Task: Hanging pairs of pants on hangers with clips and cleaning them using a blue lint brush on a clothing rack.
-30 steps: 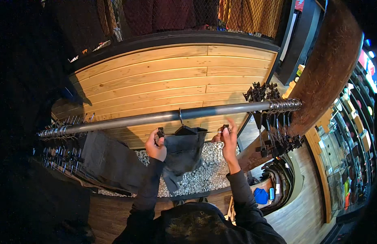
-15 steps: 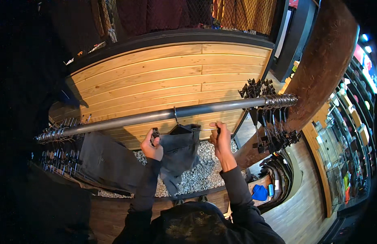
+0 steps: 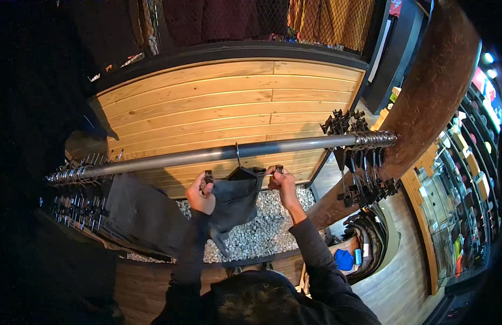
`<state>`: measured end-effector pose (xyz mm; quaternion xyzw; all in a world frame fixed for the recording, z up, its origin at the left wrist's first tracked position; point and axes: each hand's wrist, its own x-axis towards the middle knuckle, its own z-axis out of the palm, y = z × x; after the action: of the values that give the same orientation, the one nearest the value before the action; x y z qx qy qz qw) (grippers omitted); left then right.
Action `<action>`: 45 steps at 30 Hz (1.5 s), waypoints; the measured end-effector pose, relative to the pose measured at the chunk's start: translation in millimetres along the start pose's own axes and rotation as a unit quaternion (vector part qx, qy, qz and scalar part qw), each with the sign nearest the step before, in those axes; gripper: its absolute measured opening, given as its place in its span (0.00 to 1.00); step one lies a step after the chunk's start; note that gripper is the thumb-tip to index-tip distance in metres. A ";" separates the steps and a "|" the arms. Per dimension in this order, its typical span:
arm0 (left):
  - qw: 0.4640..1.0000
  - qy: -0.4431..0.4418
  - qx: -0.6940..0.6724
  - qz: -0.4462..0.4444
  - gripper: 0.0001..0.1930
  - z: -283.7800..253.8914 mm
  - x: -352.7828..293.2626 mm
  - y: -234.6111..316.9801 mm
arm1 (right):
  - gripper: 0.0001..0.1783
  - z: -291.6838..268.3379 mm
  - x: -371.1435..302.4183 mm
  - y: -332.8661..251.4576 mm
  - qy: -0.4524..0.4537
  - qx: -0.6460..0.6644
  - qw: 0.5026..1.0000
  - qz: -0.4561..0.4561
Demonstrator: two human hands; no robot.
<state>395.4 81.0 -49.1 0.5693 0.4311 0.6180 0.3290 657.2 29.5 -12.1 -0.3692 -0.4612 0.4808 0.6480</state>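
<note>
Head view is showing your two dark sleeves rising from the lower edge, and between your hands a dark grey garment (image 3: 233, 201) is hanging from a clip hanger (image 3: 241, 172). The cloth is looking matte and soft, folding loosely and tapering to a limp point below, just above a bed of pale pebbles (image 3: 262, 233). Your left hand (image 3: 201, 194) is closing around the hanger's left clip (image 3: 208, 177), fingers clenched on it at the garment's upper corner. Your right hand (image 3: 282, 185) is pinching the right clip (image 3: 278, 169), fingers grasping it at the other end of the thin hanger bar.

The hanger's wire hook is looping over a smooth, round grey metal rail (image 3: 218, 154) that is running across the picture, just above your hands. Left of you, another dark garment (image 3: 140, 211), flat and broad, is hanging from the same rail, near a packed row of hooks (image 3: 72, 174). At the rail's right end a cluster of empty black clip hangers (image 3: 364, 168) is dangling, hard-edged and plastic-looking.

Beyond the rail a wall of long, warm-toned wooden planks (image 3: 229, 103) is spreading out, its grain running lengthwise. Farther still, reddish and mustard clothes (image 3: 272, 19) are hanging behind a dark mesh.
</note>
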 end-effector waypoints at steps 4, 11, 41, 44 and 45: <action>0.984 -0.030 0.170 0.048 0.19 -1.0 2.0 31.4 | 0.23 -15.1 -6.7 0.0 -0.014 0.017 0.998 0.056; 0.995 -0.023 0.084 0.037 0.21 -2.2 10.1 8.1 | 0.40 -31.7 7.6 -5.1 -0.033 -0.361 0.892 -0.270; 0.987 -0.010 0.150 0.050 0.21 -8.7 6.3 17.0 | 0.42 10.0 -53.1 -26.5 0.162 -0.404 0.876 -0.208; 0.975 0.012 0.216 0.048 0.22 -11.8 2.7 51.6 | 0.41 7.6 -49.4 -23.0 0.135 -0.404 0.885 -0.185; 0.963 0.028 0.265 0.047 0.24 -11.8 1.8 65.5 | 0.40 8.1 -47.8 -23.7 0.135 -0.405 0.886 -0.182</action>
<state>389.0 53.8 11.2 0.6382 0.5613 0.5118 0.1252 650.7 -22.6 0.6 -0.5702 -0.5832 0.0711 0.5742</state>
